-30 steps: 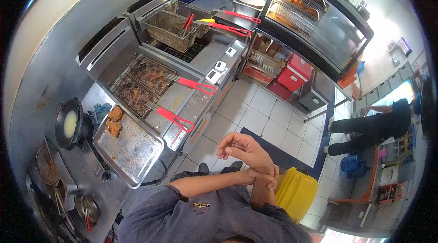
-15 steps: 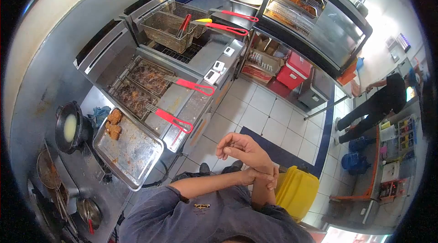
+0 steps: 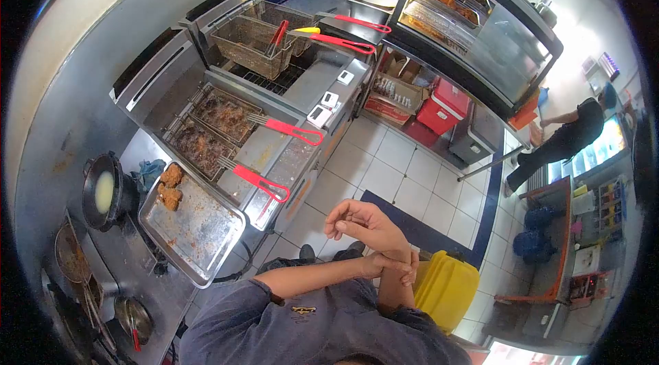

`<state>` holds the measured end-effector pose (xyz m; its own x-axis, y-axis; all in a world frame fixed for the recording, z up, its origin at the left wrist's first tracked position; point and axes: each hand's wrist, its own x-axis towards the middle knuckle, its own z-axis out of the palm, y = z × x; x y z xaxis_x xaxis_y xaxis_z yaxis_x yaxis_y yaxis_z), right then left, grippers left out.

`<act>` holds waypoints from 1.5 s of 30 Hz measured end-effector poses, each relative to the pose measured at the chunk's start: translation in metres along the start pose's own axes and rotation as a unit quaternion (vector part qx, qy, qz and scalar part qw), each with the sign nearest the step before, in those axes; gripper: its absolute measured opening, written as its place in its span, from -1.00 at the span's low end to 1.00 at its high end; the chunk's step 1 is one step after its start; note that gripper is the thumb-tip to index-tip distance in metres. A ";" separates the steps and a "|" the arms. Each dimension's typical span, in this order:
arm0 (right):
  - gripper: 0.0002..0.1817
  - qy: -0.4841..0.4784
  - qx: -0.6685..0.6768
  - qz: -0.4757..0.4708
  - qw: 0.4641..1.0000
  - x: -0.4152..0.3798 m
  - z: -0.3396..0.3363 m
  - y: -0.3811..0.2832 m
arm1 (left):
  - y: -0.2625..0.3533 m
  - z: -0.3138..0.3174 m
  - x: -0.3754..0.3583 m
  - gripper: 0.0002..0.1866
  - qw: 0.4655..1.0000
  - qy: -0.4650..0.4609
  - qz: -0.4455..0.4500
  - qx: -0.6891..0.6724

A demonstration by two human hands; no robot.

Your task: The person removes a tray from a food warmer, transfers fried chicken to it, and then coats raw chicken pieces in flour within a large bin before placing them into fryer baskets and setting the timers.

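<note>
My left hand (image 3: 400, 266) is wrapped around my right wrist, its arm crossing in front of my body. Above it, my right hand (image 3: 364, 225) is held out over the floor, fingers loosely bent and apart from the thumb, with nothing in it. Ahead to the left, two fryer baskets with red handles (image 3: 294, 130) sit in dark bubbling oil (image 3: 195, 142). Beside the fryer, a metal tray (image 3: 199, 238) carries pieces of fried chicken (image 3: 170, 193) at its far left end.
Two raised baskets (image 3: 250, 42) hold red tongs (image 3: 279, 37). Small white timers (image 3: 319, 116) lie on the fryer ledge. A black pan (image 3: 103, 190) stands left; a yellow bin (image 3: 446, 289) is near my right elbow. A glass food warmer (image 3: 473, 29) stands ahead; a person (image 3: 570, 135) is far right.
The person at the far right has shifted and leans towards the counter, uncovering a lit cabinet behind. My hands and the fryer baskets stay where they were.
</note>
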<state>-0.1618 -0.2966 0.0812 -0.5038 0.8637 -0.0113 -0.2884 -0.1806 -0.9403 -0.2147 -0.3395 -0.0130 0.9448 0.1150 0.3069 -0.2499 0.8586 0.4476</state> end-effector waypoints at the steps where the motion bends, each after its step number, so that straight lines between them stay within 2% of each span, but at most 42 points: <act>1: -0.77 0.002 -0.003 0.002 1.000 0.000 -0.001 -0.001 | 0.001 0.000 0.001 -0.77 1.000 0.003 0.001 0.001; 9: -0.78 0.038 -0.008 0.010 0.999 -0.005 -0.022 -0.013 | 0.007 -0.007 0.026 -0.80 1.000 0.005 -0.008 -0.002; 11: -0.81 0.068 -0.013 0.022 0.997 -0.011 -0.030 -0.018 | -0.021 -0.037 0.045 -0.80 0.996 -0.050 -0.007 -0.073; 13: -0.82 0.074 -0.024 0.010 0.997 -0.018 -0.045 -0.023 | -0.020 -0.038 0.062 -0.80 0.995 -0.059 -0.014 -0.085; 15: -0.83 0.087 -0.031 0.003 0.996 -0.026 -0.060 -0.030 | -0.016 -0.033 0.073 -0.80 0.999 -0.019 -0.028 -0.036; 18: -0.83 0.107 -0.031 -0.003 0.994 -0.034 -0.086 -0.043 | -0.008 -0.037 0.103 -0.78 0.998 -0.023 -0.039 -0.042; 21: -0.84 0.108 -0.033 -0.009 0.994 -0.036 -0.115 -0.056 | -0.046 -0.084 0.140 -0.76 0.990 -0.043 -0.032 -0.131; 24: -0.84 0.097 -0.042 -0.004 0.994 -0.034 -0.143 -0.064 | 0.006 -0.060 0.158 -0.75 0.999 0.006 -0.008 0.049; 26: -0.83 0.080 -0.039 0.004 0.996 -0.030 -0.161 -0.067 | -0.008 -0.085 0.178 -0.76 0.995 -0.063 0.012 -0.079; 28: -0.83 0.083 -0.043 0.024 0.995 -0.024 -0.174 -0.068 | 0.007 -0.081 0.185 -0.77 0.995 -0.036 0.014 -0.089; 29: -0.83 0.083 -0.045 0.034 0.995 -0.019 -0.179 -0.068 | 0.020 -0.076 0.178 -0.78 0.999 0.026 0.002 -0.036; 31: -0.83 0.082 -0.054 0.047 0.994 -0.008 -0.189 -0.067 | 0.046 -0.076 0.176 -0.73 0.995 0.082 -0.021 0.045; 34: -0.82 0.072 -0.066 0.064 0.993 0.017 -0.202 -0.064 | 0.070 -0.094 0.172 -0.62 0.986 0.081 -0.029 0.142; 36: -0.81 0.069 -0.077 0.072 0.992 0.042 -0.210 -0.057 | 0.087 -0.105 0.166 -0.64 0.970 0.108 -0.009 0.217; 37: -0.81 0.072 -0.084 0.077 0.991 0.054 -0.214 -0.049 | 0.103 -0.104 0.157 -0.65 0.931 0.163 -0.053 0.323; 39: -0.82 0.087 -0.129 0.084 0.984 0.079 -0.218 -0.028 | 0.135 -0.099 0.120 -0.67 0.806 0.267 -0.146 0.508; 41: -0.82 0.108 -0.207 0.084 0.969 0.105 -0.219 -0.002 | 0.152 -0.097 0.069 -0.69 0.748 0.331 -0.005 0.576; 42: -0.83 0.107 -0.287 0.066 0.950 0.119 -0.221 0.012 | 0.167 -0.088 0.045 -0.72 0.721 0.415 -0.001 0.555; 43: -0.83 0.100 -0.299 0.065 0.947 0.136 -0.220 0.021 | 0.179 -0.079 0.021 -0.75 0.688 0.496 0.005 0.530; 44: -0.83 0.092 -0.310 0.066 0.944 0.153 -0.215 0.029 | 0.178 -0.075 -0.006 -0.79 0.606 0.601 0.052 0.519; 45: -0.82 0.084 -0.320 0.067 0.941 0.170 -0.211 0.038 | 0.183 -0.073 -0.032 -0.83 0.551 0.670 0.102 0.488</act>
<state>-0.0865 -0.0577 -0.0276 -0.3485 0.9255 -0.1482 0.3463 -0.0198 -0.9379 -0.2748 -0.1496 -0.0025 0.0215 0.9854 -0.1688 0.2429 0.1587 0.9570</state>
